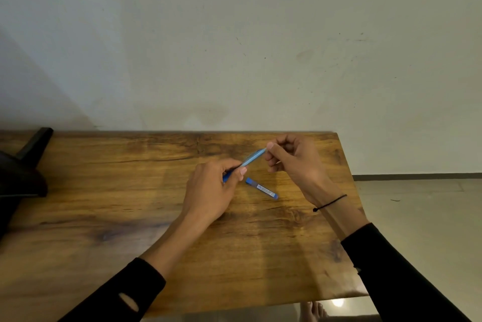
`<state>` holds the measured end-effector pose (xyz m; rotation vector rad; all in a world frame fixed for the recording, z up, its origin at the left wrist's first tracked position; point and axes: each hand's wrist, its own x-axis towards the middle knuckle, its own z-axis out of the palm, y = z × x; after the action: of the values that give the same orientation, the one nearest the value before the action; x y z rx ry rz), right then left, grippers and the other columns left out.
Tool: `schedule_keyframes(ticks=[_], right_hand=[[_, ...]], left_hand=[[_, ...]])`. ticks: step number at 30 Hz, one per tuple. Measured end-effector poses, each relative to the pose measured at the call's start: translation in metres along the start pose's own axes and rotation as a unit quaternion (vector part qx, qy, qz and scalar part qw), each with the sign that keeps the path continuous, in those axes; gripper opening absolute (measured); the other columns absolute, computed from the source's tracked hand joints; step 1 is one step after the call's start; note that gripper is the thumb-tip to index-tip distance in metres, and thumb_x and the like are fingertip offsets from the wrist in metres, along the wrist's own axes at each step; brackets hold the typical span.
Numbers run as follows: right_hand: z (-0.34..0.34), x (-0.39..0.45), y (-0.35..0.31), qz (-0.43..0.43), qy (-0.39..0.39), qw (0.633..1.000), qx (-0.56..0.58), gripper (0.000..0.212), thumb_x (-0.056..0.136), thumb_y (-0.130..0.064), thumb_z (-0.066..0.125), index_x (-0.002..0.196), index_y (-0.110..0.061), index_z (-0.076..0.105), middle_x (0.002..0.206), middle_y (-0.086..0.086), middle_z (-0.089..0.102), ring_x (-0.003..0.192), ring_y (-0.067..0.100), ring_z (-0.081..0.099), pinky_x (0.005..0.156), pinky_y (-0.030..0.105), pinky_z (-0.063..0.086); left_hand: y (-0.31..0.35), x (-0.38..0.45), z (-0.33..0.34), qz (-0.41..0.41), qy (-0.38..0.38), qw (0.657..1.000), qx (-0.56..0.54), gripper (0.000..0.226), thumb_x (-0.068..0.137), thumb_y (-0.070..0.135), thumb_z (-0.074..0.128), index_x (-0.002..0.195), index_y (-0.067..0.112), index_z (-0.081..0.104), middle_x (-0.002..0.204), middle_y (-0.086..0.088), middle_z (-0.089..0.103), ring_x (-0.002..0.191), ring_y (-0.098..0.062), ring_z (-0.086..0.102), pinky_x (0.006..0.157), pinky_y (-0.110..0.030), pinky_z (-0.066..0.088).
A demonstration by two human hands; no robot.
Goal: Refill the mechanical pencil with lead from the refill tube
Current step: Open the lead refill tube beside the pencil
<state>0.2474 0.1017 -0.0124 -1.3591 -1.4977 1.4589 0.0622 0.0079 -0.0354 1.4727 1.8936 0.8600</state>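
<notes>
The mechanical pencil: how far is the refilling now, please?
Early stage. Done: the mechanical pencil is lifted off the table. In hand: the left hand holds its darker end, while the right hand pinches the other end, perhaps removing the cap. Left: the refill tube lies untouched on the table, so no lead is transferred yet.

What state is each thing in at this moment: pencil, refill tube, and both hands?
Mechanical pencil: held off the table, tilted, gripped at both ends.
Refill tube: lying flat on the table, untouched; whether it is capped I cannot tell.
Left hand: closed around the pencil's lower, darker end.
Right hand: fingers pinching the pencil's upper end.
</notes>
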Motion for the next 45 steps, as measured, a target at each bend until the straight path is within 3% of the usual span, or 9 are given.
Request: schedule_keyframes(ticks=[5,8,12,18,23,26,32,40,45], right_hand=[[-0.033,0.011,0.002,0.019,0.061,0.991,-0.120,0.017,0.101,-0.013,0.072,0.084,-0.008,0.072,0.067,0.007,0.076,0.058,0.012,0.071,0.055,0.025,0.059],[-0.048,0.012,0.014,0.086,0.003,0.968,-0.236,0.029,0.097,-0.009,0.076,0.069,-0.007,0.071,0.058,0.007,0.075,0.052,0.017,0.071,0.053,0.029,0.060],[-0.038,0.009,0.024,0.111,-0.014,0.941,-0.321,0.037,0.093,-0.014,0.082,0.059,-0.008,0.069,0.062,0.016,0.077,0.062,0.032,0.078,0.068,0.043,0.067],[-0.036,0.007,0.018,0.132,0.021,0.948,-0.288,0.024,0.093,-0.014,0.082,0.078,-0.003,0.067,0.068,0.013,0.076,0.049,0.013,0.072,0.055,0.030,0.060],[-0.042,0.000,0.002,0.049,0.056,0.952,-0.298,0.022,0.095,-0.024,0.080,0.086,-0.006,0.069,0.069,0.008,0.076,0.054,0.016,0.070,0.061,0.036,0.060],[-0.019,-0.008,-0.004,0.014,-0.007,0.943,-0.331,0.025,0.088,-0.035,0.085,0.084,-0.017,0.070,0.073,-0.002,0.073,0.065,0.014,0.068,0.060,0.030,0.055],[0.036,-0.035,0.016,-0.114,-0.070,0.849,-0.512,0.020,0.092,-0.030,0.076,0.102,-0.016,0.065,0.106,0.002,0.062,0.099,0.027,0.062,0.070,0.039,0.049],[0.036,-0.041,0.006,-0.146,0.026,0.847,-0.511,0.013,0.091,-0.030,0.069,0.088,-0.022,0.059,0.090,-0.003,0.066,0.071,0.020,0.053,0.053,0.030,0.024],[0.039,-0.046,0.004,-0.183,0.053,0.847,-0.495,0.015,0.090,-0.030,0.071,0.087,-0.020,0.060,0.085,-0.002,0.066,0.068,0.018,0.052,0.055,0.030,0.028]], left_hand=[[-0.011,0.003,0.003,-0.003,0.034,0.998,0.049,0.022,0.104,0.032,0.070,0.121,0.026,0.083,0.100,0.004,0.063,0.099,-0.017,0.056,0.080,-0.035,0.048],[-0.018,0.006,0.002,-0.008,0.040,0.995,0.094,0.023,0.104,0.033,0.071,0.123,0.028,0.082,0.100,0.001,0.062,0.097,-0.019,0.059,0.080,-0.042,0.056],[-0.021,0.008,0.008,0.000,0.051,0.983,0.175,0.033,0.102,0.037,0.074,0.134,0.030,0.077,0.095,0.007,0.054,0.093,-0.013,0.050,0.069,-0.032,0.044],[-0.021,0.011,0.014,-0.002,0.064,0.984,0.166,0.041,0.098,0.040,0.077,0.138,0.030,0.074,0.099,0.008,0.064,0.100,-0.015,0.057,0.077,-0.032,0.053],[-0.024,0.011,0.011,-0.006,0.063,0.985,0.160,0.043,0.096,0.044,0.079,0.136,0.031,0.074,0.099,0.010,0.067,0.101,-0.014,0.061,0.083,-0.030,0.050],[-0.021,0.011,0.008,-0.011,0.055,0.988,0.146,0.045,0.095,0.046,0.079,0.137,0.030,0.073,0.100,0.012,0.064,0.101,-0.012,0.061,0.084,-0.030,0.052],[-0.011,0.009,-0.002,-0.013,0.088,0.990,0.114,0.031,0.096,0.038,0.079,0.125,0.027,0.077,0.103,0.010,0.071,0.098,-0.014,0.067,0.079,-0.031,0.051],[-0.002,0.010,0.000,-0.012,0.025,1.000,0.004,0.013,0.095,0.035,0.079,0.095,0.025,0.088,0.078,0.014,0.079,0.066,0.005,0.066,0.064,-0.018,0.052],[0.001,0.013,-0.003,-0.058,-0.034,0.986,-0.150,0.014,0.099,0.021,0.079,0.088,0.017,0.086,0.067,-0.001,0.078,0.060,-0.011,0.073,0.064,-0.039,0.068]])
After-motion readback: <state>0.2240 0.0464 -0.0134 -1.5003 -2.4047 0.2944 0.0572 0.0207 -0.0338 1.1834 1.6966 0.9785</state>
